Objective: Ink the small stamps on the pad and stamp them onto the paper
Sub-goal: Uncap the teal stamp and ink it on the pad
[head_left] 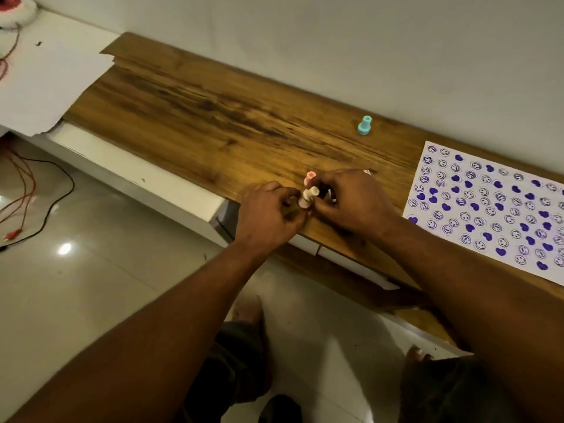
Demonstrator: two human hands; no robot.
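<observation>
My left hand [270, 213] and my right hand [351, 199] meet near the front edge of the wooden shelf [213, 117]. Between their fingertips is a small cream stamp [308, 196], tilted, and both hands pinch it. A pink stamp [309, 177] stands just behind it, partly hidden by my right fingers. A teal stamp [364, 125] stands upright alone farther back near the wall. The white paper [488, 206] lies to the right, covered with purple smiley and heart prints. The ink pad is not visible; something dark shows under my right hand.
A white sheet or board [52, 83] covers the shelf's left end. Red and black cables [36, 190] trail over the glossy tiled floor at left. The wall [335, 41] runs close behind the shelf. My legs and feet are below.
</observation>
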